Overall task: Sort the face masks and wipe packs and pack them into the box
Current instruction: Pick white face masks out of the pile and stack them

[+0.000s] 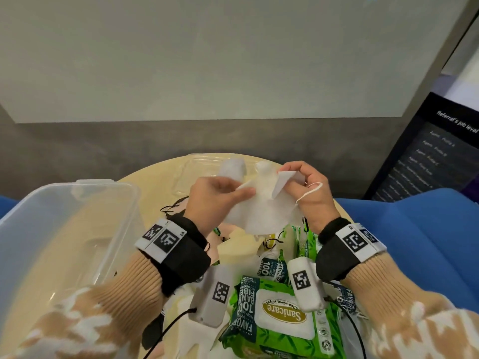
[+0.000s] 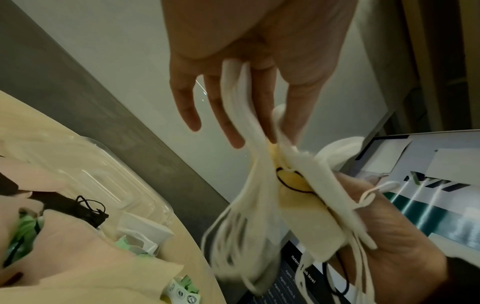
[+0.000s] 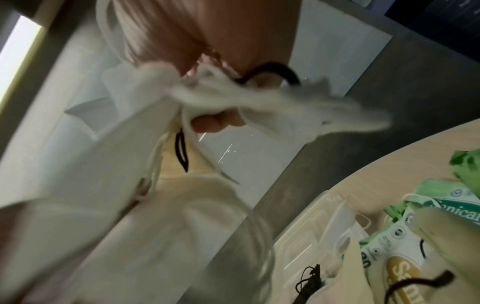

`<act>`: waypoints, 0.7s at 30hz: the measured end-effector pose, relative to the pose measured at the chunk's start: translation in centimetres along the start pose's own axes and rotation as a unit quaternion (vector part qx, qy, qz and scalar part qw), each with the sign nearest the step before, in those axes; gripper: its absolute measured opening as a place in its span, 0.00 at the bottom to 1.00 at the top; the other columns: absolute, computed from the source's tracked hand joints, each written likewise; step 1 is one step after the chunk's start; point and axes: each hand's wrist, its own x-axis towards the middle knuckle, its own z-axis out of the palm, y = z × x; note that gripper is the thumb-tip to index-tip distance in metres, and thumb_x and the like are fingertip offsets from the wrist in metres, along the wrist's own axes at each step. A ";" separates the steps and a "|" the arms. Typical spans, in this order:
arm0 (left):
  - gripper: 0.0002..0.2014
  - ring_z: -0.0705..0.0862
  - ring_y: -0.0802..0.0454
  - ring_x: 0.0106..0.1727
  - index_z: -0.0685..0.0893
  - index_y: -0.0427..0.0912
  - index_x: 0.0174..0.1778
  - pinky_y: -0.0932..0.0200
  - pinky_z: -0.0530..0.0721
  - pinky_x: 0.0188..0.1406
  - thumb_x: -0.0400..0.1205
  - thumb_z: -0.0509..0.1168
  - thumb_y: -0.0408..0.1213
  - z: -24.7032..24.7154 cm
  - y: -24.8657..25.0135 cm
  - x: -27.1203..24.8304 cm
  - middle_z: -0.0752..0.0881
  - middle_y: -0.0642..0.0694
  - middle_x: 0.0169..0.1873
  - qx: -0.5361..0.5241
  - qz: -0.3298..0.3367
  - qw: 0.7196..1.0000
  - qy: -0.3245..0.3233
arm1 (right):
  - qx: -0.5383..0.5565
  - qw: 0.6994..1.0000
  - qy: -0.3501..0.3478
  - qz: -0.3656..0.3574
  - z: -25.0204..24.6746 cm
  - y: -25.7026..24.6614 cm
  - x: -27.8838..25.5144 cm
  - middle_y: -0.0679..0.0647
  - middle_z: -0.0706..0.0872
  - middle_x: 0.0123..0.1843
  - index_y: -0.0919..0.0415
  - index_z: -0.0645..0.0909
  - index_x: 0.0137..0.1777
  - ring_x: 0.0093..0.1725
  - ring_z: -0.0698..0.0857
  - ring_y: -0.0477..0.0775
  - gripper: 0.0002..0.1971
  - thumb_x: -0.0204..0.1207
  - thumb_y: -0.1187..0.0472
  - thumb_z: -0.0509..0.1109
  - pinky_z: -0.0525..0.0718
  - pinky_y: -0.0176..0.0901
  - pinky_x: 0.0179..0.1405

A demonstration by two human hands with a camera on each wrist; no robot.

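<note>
Both hands are raised over the table with a small stack of white face masks (image 1: 261, 211) stretched between them. My left hand (image 1: 233, 193) pinches the stack's left edge, thumb on top. My right hand (image 1: 290, 177) pinches a folded corner with curled fingers, and a white ear loop (image 1: 311, 190) hangs by them. The left wrist view shows a yellow mask (image 2: 293, 181) with a black loop tucked inside the white masks (image 2: 244, 115). Green Sanicare wipe packs (image 1: 280, 314) lie below my wrists. The clear plastic box (image 1: 64, 229) stands open at the left.
The box's clear lid (image 1: 202, 167) lies at the back of the round wooden table (image 1: 155, 182). A black mask (image 1: 176, 208) and pale pink masks lie under my left hand. A blue seat (image 1: 414, 242) and a dark display stand (image 1: 427, 151) are on the right.
</note>
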 end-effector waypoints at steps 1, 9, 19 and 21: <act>0.08 0.86 0.50 0.39 0.91 0.41 0.38 0.50 0.83 0.47 0.70 0.78 0.41 -0.1 0.0 0.0 0.90 0.45 0.36 0.011 0.002 1.000 0.001 | -0.006 1.000 0.004 0.003 -0.1 0.1 0.0 0.44 0.85 0.39 0.50 0.82 0.39 0.40 0.83 0.43 0.13 0.76 0.72 0.69 0.80 0.35 0.35; 0.06 0.84 0.59 0.36 0.91 0.41 0.42 0.68 0.80 0.38 0.75 0.74 0.40 -1.9 0.2 -0.3 0.90 0.46 0.38 0.025 0.016 1.000 0.002 | 0.050 0.995 0.047 0.072 -0.8 -0.1 0.5 0.51 0.84 0.34 0.57 0.82 0.35 0.36 0.80 0.53 0.08 0.74 0.65 0.67 0.80 0.39 0.27; 0.09 0.85 0.59 0.30 0.89 0.34 0.40 0.68 0.82 0.30 0.72 0.75 0.36 -5.1 0.7 0.4 0.89 0.50 0.30 -0.006 0.019 1.000 0.010 | -0.208 0.969 0.002 0.136 -3.0 0.1 0.8 0.53 0.79 0.27 0.66 0.78 0.27 0.28 0.75 0.46 0.20 0.78 0.56 0.71 0.77 0.38 0.35; 0.08 0.85 0.58 0.31 0.90 0.34 0.41 0.66 0.83 0.31 0.72 0.76 0.37 -5.2 0.7 0.6 0.89 0.49 0.31 0.005 0.011 1.000 -0.001 | -0.236 0.966 -0.058 0.093 -2.4 -0.4 -0.3 0.50 0.81 0.29 0.61 0.77 0.29 0.28 0.74 0.43 0.14 0.70 0.61 0.78 0.76 0.35 0.33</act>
